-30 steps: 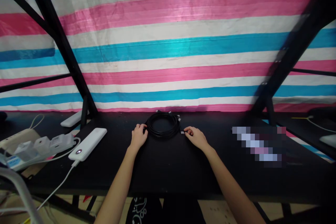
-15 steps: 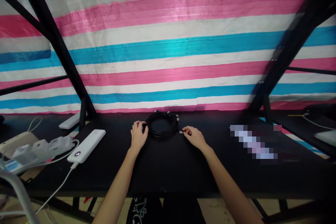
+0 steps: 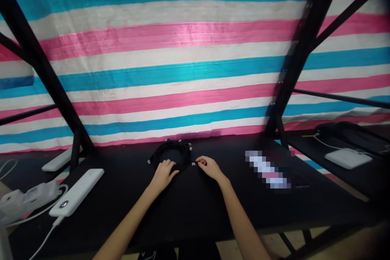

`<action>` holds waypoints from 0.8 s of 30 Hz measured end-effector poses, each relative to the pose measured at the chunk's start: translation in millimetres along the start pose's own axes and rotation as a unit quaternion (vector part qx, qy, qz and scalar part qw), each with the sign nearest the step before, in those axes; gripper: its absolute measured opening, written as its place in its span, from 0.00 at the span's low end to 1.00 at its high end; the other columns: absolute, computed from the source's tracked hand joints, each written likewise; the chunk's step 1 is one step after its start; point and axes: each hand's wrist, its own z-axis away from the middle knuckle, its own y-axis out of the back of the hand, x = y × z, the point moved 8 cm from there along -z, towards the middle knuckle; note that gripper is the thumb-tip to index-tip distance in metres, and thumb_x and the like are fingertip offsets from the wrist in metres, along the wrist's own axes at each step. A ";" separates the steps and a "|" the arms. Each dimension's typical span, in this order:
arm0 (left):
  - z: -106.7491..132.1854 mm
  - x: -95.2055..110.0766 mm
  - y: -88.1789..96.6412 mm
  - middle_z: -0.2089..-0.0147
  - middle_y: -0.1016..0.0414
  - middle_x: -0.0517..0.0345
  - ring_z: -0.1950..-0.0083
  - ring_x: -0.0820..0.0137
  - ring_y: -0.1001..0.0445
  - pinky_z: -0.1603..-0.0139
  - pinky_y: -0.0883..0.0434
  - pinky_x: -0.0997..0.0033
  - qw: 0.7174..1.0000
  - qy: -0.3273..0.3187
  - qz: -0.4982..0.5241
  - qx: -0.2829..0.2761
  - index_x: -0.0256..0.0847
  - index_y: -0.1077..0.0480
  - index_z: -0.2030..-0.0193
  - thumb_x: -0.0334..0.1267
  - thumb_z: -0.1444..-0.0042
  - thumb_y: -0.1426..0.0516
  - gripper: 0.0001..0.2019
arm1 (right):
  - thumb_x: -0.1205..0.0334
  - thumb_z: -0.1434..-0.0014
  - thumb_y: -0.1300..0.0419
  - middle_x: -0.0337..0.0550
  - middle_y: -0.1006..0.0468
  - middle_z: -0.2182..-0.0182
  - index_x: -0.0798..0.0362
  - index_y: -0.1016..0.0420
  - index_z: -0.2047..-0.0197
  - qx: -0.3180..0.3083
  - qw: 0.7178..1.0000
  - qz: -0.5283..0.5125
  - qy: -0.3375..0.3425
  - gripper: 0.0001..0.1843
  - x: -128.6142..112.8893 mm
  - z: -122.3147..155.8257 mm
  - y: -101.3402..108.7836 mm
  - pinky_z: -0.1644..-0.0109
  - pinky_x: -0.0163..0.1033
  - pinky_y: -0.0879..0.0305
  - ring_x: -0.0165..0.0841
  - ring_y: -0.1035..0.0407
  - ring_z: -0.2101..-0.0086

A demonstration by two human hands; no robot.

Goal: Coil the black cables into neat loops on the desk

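A black cable coil with several light-tipped plugs lies flat on the black tabletop. My left hand rests over the coil's front left part, fingers forward on the cables and thumb spread to the right. I see the hand as open, although its fingertips are partly hidden. To the right of the coil, my right hand lies on the table with its fingers curled together. Beside its fingertips is a plug with a light tip. Whatever those fingers may hold is too small to make out.
At left lie a white power bank with a white cable, a second white block and white chargers. A pixelated item lies right. A white box sits beyond the black frame post.
My left hand has shifted from the coil's left side to its front, uncovering a plug there. The right hand stays beside its plug. The view has turned rightward.
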 end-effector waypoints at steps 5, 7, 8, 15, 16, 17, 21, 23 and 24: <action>12.3 -16.3 4.2 0.56 0.27 0.49 0.53 0.60 0.30 0.53 0.35 0.61 0.998 0.012 -0.059 -0.004 0.39 0.31 0.51 0.43 0.38 0.50 0.14 | 0.64 0.46 0.46 0.41 0.25 0.70 0.52 0.22 0.61 0.003 1.000 -0.010 0.001 0.13 1.1 0.2 1.3 0.64 0.35 0.39 0.31 0.33 0.69; 18.3 -26.5 7.7 0.55 0.27 0.48 0.53 0.61 0.29 0.53 0.35 0.61 0.997 0.024 -0.077 -0.005 0.39 0.30 0.51 0.43 0.38 0.50 0.14 | 0.65 0.47 0.46 0.41 0.26 0.70 0.52 0.22 0.62 0.007 1.000 -0.011 0.004 0.13 2.0 0.1 1.4 0.64 0.35 0.39 0.32 0.33 0.68; 21.2 -32.5 10.1 0.55 0.27 0.48 0.53 0.61 0.29 0.53 0.36 0.61 0.996 0.032 -0.084 -0.005 0.39 0.30 0.51 0.43 0.38 0.50 0.14 | 0.65 0.47 0.46 0.41 0.26 0.70 0.52 0.22 0.62 0.009 1.000 -0.011 0.006 0.13 2.3 0.2 1.5 0.63 0.36 0.39 0.32 0.33 0.68; 43.7 -84.4 36.8 0.57 0.28 0.47 0.54 0.57 0.30 0.55 0.35 0.59 0.989 0.113 -0.092 0.012 0.38 0.29 0.52 0.41 0.39 0.49 0.14 | 0.64 0.47 0.47 0.41 0.25 0.70 0.51 0.23 0.62 0.005 1.000 -0.019 0.010 0.13 3.9 1.3 1.6 0.60 0.36 0.38 0.33 0.32 0.66; 47.0 -89.9 40.2 0.57 0.28 0.47 0.54 0.57 0.30 0.55 0.35 0.59 0.988 0.123 -0.086 0.015 0.37 0.29 0.53 0.41 0.40 0.49 0.14 | 0.64 0.47 0.47 0.41 0.25 0.70 0.51 0.23 0.62 0.005 1.000 -0.021 0.008 0.13 4.1 1.5 1.7 0.60 0.36 0.38 0.33 0.32 0.66; 50.1 -93.9 43.0 0.57 0.28 0.47 0.54 0.57 0.30 0.55 0.35 0.58 0.988 0.131 -0.079 0.016 0.37 0.29 0.53 0.41 0.40 0.49 0.14 | 0.63 0.47 0.47 0.41 0.25 0.70 0.51 0.23 0.62 0.005 1.000 -0.021 0.007 0.13 4.4 1.7 1.8 0.61 0.36 0.38 0.33 0.32 0.67; 59.1 -95.5 48.6 0.54 0.28 0.50 0.51 0.60 0.29 0.50 0.35 0.60 0.990 0.138 -0.037 0.018 0.40 0.29 0.52 0.39 0.41 0.47 0.13 | 0.61 0.47 0.48 0.41 0.26 0.70 0.52 0.23 0.62 0.008 1.000 -0.024 0.006 0.14 5.1 1.8 1.0 0.63 0.37 0.38 0.33 0.32 0.68; 60.8 -93.8 50.7 0.54 0.27 0.50 0.50 0.61 0.29 0.50 0.34 0.61 0.990 0.136 -0.015 0.016 0.41 0.29 0.53 0.36 0.43 0.47 0.12 | 0.60 0.46 0.48 0.41 0.27 0.70 0.52 0.23 0.61 0.009 1.000 -0.024 0.008 0.14 5.8 1.5 0.1 0.63 0.37 0.39 0.33 0.33 0.68; 60.7 -94.0 52.4 0.54 0.27 0.50 0.51 0.61 0.28 0.51 0.34 0.62 0.990 0.137 -0.004 0.015 0.41 0.28 0.54 0.34 0.43 0.47 0.12 | 0.59 0.46 0.48 0.41 0.27 0.71 0.52 0.23 0.61 0.010 1.000 -0.025 0.008 0.15 6.3 1.2 -0.4 0.64 0.36 0.39 0.33 0.33 0.68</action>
